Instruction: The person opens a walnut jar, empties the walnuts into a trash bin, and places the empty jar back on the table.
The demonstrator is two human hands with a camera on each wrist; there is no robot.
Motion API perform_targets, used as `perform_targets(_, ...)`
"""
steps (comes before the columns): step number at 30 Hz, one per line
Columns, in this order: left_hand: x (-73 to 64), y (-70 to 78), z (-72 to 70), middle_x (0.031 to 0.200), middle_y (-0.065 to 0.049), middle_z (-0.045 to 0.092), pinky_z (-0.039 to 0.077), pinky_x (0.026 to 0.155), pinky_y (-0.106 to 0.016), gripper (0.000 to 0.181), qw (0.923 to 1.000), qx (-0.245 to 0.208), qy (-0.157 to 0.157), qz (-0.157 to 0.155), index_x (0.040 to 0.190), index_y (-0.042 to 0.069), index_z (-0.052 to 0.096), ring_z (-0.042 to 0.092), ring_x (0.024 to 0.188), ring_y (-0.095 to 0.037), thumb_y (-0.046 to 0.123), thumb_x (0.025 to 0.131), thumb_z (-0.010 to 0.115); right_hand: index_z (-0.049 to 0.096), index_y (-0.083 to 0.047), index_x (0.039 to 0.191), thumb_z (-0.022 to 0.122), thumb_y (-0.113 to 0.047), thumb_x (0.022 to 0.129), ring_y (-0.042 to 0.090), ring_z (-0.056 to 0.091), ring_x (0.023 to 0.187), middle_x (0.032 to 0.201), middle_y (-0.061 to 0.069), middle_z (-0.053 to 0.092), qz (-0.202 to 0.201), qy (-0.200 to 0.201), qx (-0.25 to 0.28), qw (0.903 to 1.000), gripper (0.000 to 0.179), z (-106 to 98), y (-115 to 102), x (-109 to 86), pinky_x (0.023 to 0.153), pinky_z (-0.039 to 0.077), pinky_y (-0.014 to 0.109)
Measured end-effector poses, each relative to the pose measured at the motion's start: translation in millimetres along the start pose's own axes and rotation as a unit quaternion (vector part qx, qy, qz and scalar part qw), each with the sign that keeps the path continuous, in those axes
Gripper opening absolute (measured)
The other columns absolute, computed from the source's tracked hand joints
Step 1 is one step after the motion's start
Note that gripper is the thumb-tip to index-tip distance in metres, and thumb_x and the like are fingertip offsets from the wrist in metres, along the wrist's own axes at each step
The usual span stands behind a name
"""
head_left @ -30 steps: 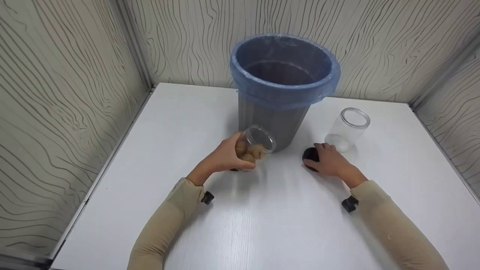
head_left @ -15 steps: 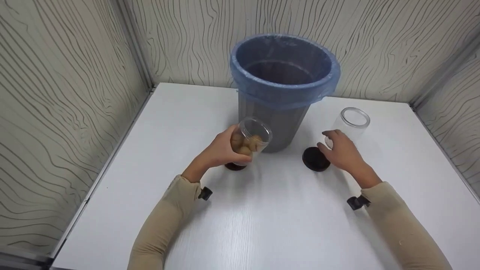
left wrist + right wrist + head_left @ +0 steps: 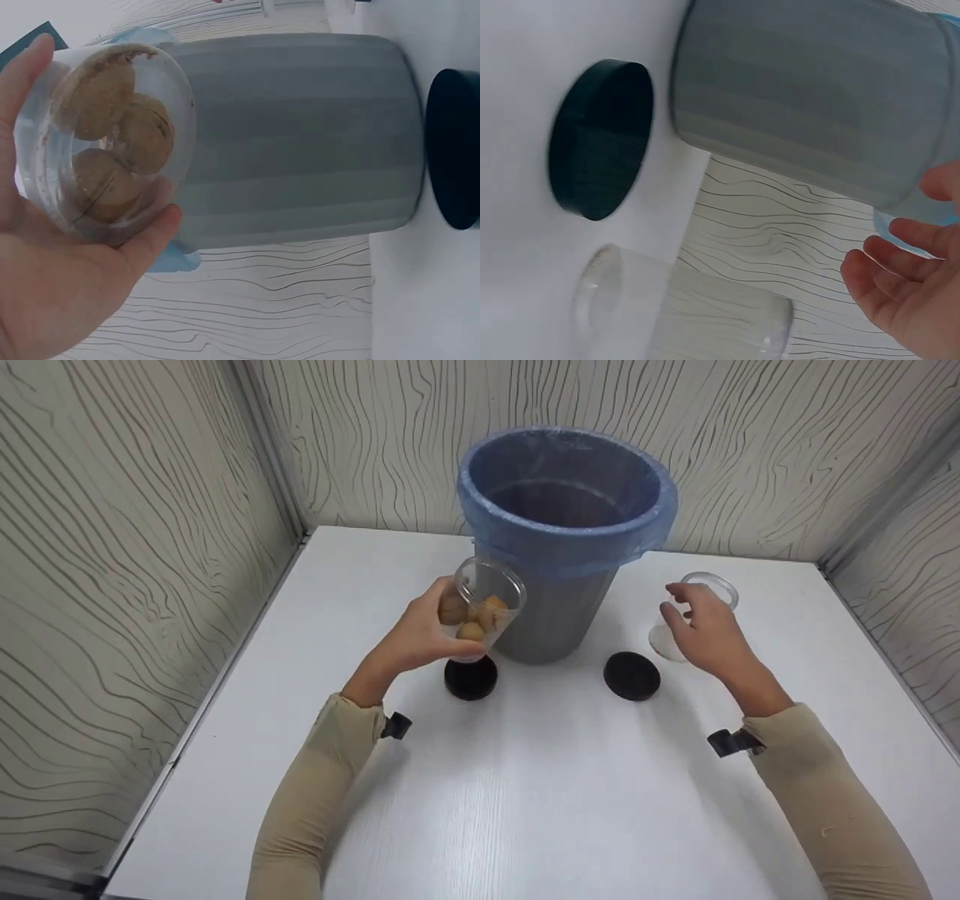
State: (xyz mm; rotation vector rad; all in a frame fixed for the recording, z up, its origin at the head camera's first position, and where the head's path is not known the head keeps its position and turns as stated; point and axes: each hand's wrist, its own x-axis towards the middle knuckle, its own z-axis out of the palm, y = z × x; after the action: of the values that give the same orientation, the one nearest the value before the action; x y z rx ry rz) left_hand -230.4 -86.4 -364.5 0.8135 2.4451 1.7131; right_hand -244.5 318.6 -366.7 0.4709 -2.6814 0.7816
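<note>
My left hand (image 3: 414, 636) grips a clear plastic jar (image 3: 177, 112) from its left side, raised off the table and tilted toward the bin. Inside it lie several walnuts (image 3: 105, 184). Under this jar, a black lid (image 3: 471, 681) rests on the table. My right hand (image 3: 709, 634) hovers in front of a second clear jar (image 3: 712, 307) that stands upright, and partly hides it in the head view. Its fingers are loosely bent with nothing between them. Another black lid (image 3: 631, 676) lies to the left of that hand.
A grey bin (image 3: 547, 619) with a blue liner (image 3: 566, 547) folded over its rim stands at the back of the white table (image 3: 510, 795). Wood-patterned panels (image 3: 375, 442) close off the back and sides.
My left hand has lifted the jar of walnuts up and to the left, uncovering the lid below. My right hand has left the other lid and moved up and right to the second jar.
</note>
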Motion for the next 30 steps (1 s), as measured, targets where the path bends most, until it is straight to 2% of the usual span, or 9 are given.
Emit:
perform_targets(4,1.5,7.6,-10.4,0.129,-0.005,0.053,0.04,0.098,-0.036,0.09,0.9999,0.003,0.014,0.005,0.142,0.008,0.033,0.053,0.115,-0.015,0.028,0.071,0.084,0.047,0.011,0.127,0.041,-0.019,0.1,0.043,0.047,0.113,0.122,0.028,0.048,0.001,0.019,0.006,0.9998,0.041,-15.7,-10.0,9.8,0.09,0.041,0.054)
perform_targets(5,2.8,4.6,-13.0,0.128,-0.003,0.054,0.039,0.098,-0.035,0.091,0.9998,0.003,0.021,0.006,0.142,0.009,0.033,0.053,0.114,-0.014,0.03,0.07,0.084,0.047,0.011,0.127,0.041,-0.019,0.1,0.042,0.047,0.113,0.121,0.028,0.048,0.001,0.024,0.008,0.9997,0.041,-19.4,-13.0,12.5,0.09,0.041,0.054)
perform_targets(14,4.2,17.6,-31.5,0.13,0.0,0.052,0.036,0.1,-0.035,0.094,0.998,0.012,0.061,-0.008,0.144,0.01,0.03,0.05,0.117,-0.01,0.032,0.07,0.083,0.05,0.008,0.127,0.04,-0.022,0.101,0.04,0.048,0.116,0.123,0.025,0.049,0.024,0.078,0.029,0.9963,0.041,-42.6,-29.5,29.4,0.094,0.039,0.053)
perform_targets(22,9.9,30.7,-42.0,0.128,0.001,0.053,0.04,0.097,-0.032,0.093,0.9966,0.001,0.081,0.015,0.143,0.011,0.031,0.051,0.114,-0.009,0.033,0.069,0.083,0.051,0.008,0.129,0.04,-0.02,0.1,0.034,0.047,0.118,0.13,0.021,0.048,0.015,0.127,0.052,0.9904,0.042,-54.6,-46.2,46.0,0.097,0.04,0.044)
perform_targets(26,13.2,36.0,-46.7,0.127,-0.001,0.053,0.041,0.096,-0.032,0.089,0.9955,-0.002,0.093,0.022,0.14,0.01,0.034,0.052,0.114,-0.011,0.031,0.069,0.084,0.049,0.007,0.132,0.04,-0.02,0.1,0.032,0.045,0.123,0.135,0.02,0.046,0.016,0.129,0.06,0.9897,0.043,-60.3,-55.6,58.3,0.101,0.038,0.041)
perform_targets(30,16.4,41.2,-51.0,0.129,-0.003,0.051,0.043,0.095,-0.032,0.092,0.9947,-0.001,0.1,0.023,0.141,0.008,0.031,0.052,0.115,-0.012,0.03,0.069,0.084,0.044,0.006,0.137,0.037,-0.023,0.101,0.031,0.038,0.13,0.142,0.02,0.039,0.027,0.107,0.061,0.992,0.047,-62.1,-63.7,70.4,0.103,0.034,0.042)
